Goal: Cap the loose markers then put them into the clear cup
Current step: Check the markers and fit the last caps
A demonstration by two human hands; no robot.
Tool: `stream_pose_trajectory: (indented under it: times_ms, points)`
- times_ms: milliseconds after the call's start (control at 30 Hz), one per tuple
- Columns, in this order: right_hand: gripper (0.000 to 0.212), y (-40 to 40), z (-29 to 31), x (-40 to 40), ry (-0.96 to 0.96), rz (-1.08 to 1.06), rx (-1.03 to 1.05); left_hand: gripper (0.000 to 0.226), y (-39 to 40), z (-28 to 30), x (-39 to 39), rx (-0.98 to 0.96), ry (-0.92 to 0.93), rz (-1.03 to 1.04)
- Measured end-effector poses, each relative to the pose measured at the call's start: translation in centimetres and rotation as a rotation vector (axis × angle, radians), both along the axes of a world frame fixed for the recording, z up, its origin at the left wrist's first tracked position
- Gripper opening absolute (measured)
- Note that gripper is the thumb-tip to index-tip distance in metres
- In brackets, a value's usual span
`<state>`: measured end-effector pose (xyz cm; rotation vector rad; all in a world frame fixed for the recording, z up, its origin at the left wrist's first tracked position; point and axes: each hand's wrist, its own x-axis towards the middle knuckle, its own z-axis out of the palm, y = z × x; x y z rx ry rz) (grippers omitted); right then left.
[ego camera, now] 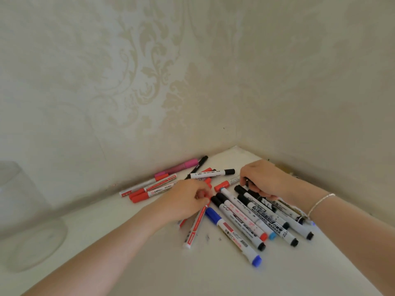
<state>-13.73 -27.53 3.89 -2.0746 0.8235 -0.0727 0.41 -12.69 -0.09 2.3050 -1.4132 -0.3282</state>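
Left hand point(188, 199): pinching a red marker point(195, 225) lying on the desk point(149, 263).
Right hand point(260, 178): curling around black-capped markers point(269, 214).
Clear cup point(27, 221): standing far left.

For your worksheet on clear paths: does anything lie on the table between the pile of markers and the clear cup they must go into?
Nothing visible does. The clear cup stands at the far left, and the stretch of white table between it and the pile of markers shows bare. Only the person's left forearm crosses nearer the camera.
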Motion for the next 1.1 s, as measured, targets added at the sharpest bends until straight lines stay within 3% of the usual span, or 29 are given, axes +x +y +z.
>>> stream_pose_trajectory:
  times_ms: [167, 433, 833, 1000, 1100]
  points:
    - [0.023, 0.3, -2.2, 1.7, 0.169, 0.126, -0.289, 0.032, -1.5, -0.3, -0.4, 0.069, -0.121, -0.106]
    - [0.029, 0.8, -3.6, 3.1, 0.297, 0.159, -0.472, 0.025, -2.6, 0.0, 0.7, 0.091, -0.200, -0.242]
    - [0.018, 0.4, -2.5, 3.1, 0.274, 0.267, -0.351, 0.022, -2.3, 0.2, 1.3, 0.091, -0.281, -0.354]
    - [0.025, 0.3, -2.4, 3.2, 0.185, 0.283, -0.279, 0.019, -2.0, 0.5, 2.2, 0.057, -0.093, -0.300]
    - [0.041, 0.6, -2.0, 3.2, 0.119, 0.338, -0.213, 0.017, -1.8, 0.7, 3.0, -0.035, 0.108, -0.271]
